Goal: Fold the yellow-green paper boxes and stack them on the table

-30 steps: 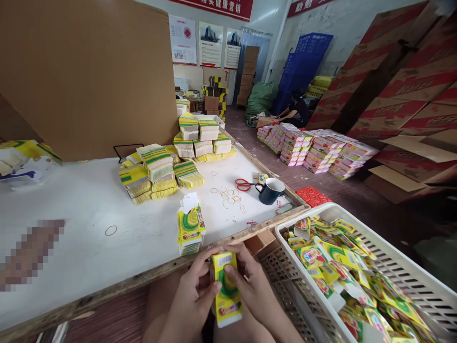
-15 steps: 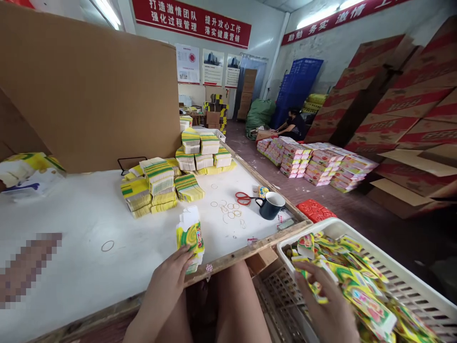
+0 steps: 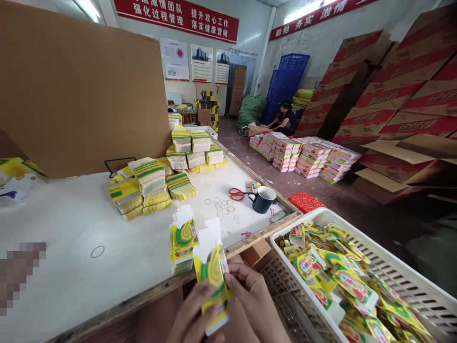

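Both hands hold one flat yellow-and-green carton blank upright over my lap, just in front of the table's edge. My left hand grips its lower left side. My right hand pinches its right edge with closed fingers. A short stack of the same blanks stands on the white table right behind it. To my right a white slatted basket holds several filled colourful packets.
Banded bundles of flat blanks lie mid-table, with more bundles farther back. Rubber bands, red scissors and a dark mug sit near the right edge. A cardboard sheet stands behind. A seated person works beside stacked boxes.
A second ago both hands held a carton; then my left hand set it by the stack while the right reached into the basket. Now both hands hold another blank above my lap.
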{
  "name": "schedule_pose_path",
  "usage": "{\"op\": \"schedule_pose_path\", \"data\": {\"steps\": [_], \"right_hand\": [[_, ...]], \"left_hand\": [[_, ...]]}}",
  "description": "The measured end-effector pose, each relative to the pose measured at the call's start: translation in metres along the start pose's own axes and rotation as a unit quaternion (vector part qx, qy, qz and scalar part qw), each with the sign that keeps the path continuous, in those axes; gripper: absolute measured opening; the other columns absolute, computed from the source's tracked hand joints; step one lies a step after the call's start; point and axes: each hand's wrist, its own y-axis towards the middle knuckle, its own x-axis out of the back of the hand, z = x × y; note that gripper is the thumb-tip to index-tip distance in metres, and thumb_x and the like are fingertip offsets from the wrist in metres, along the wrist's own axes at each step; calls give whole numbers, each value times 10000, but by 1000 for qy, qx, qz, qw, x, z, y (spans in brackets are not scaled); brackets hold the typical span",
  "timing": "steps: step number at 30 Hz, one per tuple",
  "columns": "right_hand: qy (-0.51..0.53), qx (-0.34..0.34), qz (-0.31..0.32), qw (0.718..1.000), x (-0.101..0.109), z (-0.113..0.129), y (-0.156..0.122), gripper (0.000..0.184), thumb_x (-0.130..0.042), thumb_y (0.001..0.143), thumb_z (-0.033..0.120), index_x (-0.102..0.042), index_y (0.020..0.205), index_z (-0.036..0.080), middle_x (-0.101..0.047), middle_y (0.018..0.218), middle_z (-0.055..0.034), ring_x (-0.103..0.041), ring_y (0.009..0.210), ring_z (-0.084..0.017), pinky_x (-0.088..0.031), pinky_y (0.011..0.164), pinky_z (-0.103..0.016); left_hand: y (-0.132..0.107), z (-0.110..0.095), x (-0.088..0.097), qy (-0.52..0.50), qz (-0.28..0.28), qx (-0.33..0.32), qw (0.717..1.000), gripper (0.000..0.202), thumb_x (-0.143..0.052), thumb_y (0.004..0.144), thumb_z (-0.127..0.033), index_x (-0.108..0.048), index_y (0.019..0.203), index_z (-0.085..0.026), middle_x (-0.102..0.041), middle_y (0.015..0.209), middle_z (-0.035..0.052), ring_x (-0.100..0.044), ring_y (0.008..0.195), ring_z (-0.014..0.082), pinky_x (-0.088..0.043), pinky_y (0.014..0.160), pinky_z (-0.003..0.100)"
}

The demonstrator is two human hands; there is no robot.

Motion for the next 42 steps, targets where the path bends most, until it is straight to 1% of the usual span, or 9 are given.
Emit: {"op": "schedule_pose_path", "data": {"steps": [3,5,8,12,17,22,30,35,42], "right_hand": [[59,0,1,998,-1,-7,-6,332,-732,769,411,-646,987,176,-688,711,-13,-621,684,-147,-454,655,-252],[104,-7,2,995,-4,-10,-8,326,-759,752,373,-623,985,191,-678,687,7,-612,669,-133,-448,665,-246],[125,-38,0,991,-8,-11,-8,337,-781,728,366,-616,970,200,-679,702,6,-612,682,-138,-454,683,-257],[120,-47,13,992,-10,-19,-8,322,-763,744,389,-638,964,191,-679,706,-6,-595,654,-131,-454,669,-259],[132,-49,36,989,-16,-34,-9,300,-765,736,396,-673,943,200,-678,702,-7,-609,645,-133,-450,625,-245],[100,-45,60,992,-19,-23,-11,247,-756,743,394,-725,914,219,-730,882,-41,-659,851,-183,-491,801,-296],[-4,-42,61,997,-19,-21,-14,270,-702,783,429,-715,877,176,-721,819,-49,-645,779,-188,-499,722,-282],[-90,-8,4,996,-20,-33,-13,272,-612,854,431,-657,810,167,-682,767,-41,-614,714,-164,-484,648,-245],[-86,79,53,992,-11,-18,-13,489,-598,879,291,-423,1335,301,-597,1271,-67,-604,1074,-180,-489,908,-287]], "left_hand": [[6,-5,-1,-201,-136,232,942,583,-641,831,-294,-436,1376,-317,-489,1458,42,-441,1340,285,-413,1113,435],[14,-8,2,-360,-120,308,872,618,-592,840,-438,-391,1402,-280,-409,1512,73,-375,1378,315,-411,1107,446],[24,-9,6,-464,-112,353,805,607,-570,826,-507,-438,1378,-292,-353,1545,70,-355,1383,341,-404,1103,432],[22,-7,6,-459,-165,398,777,496,-615,830,-416,-510,1313,-374,-426,1506,6,-377,1377,286,-418,1082,366],[13,-2,2,-546,-67,420,722,481,-724,734,-448,-654,1183,-290,-648,1286,80,-501,1274,338,-393,1085,458],[10,4,5,-541,-11,368,756,560,-741,714,-448,-622,1228,-258,-633,1298,108,-515,1250,338,-392,1071,448],[11,4,-8,-492,-110,446,740,404,-719,743,-422,-682,1076,-196,-748,1046,92,-667,1010,301,-539,848,374],[13,5,-10,-400,-94,441,798,622,-684,789,-407,-391,1295,-193,-676,1198,122,-638,1089,248,-527,884,317],[13,-2,11,-341,7,398,852,659,-593,855,-390,-256,1405,-254,-639,1265,111,-578,1184,250,-483,962,336]]}}
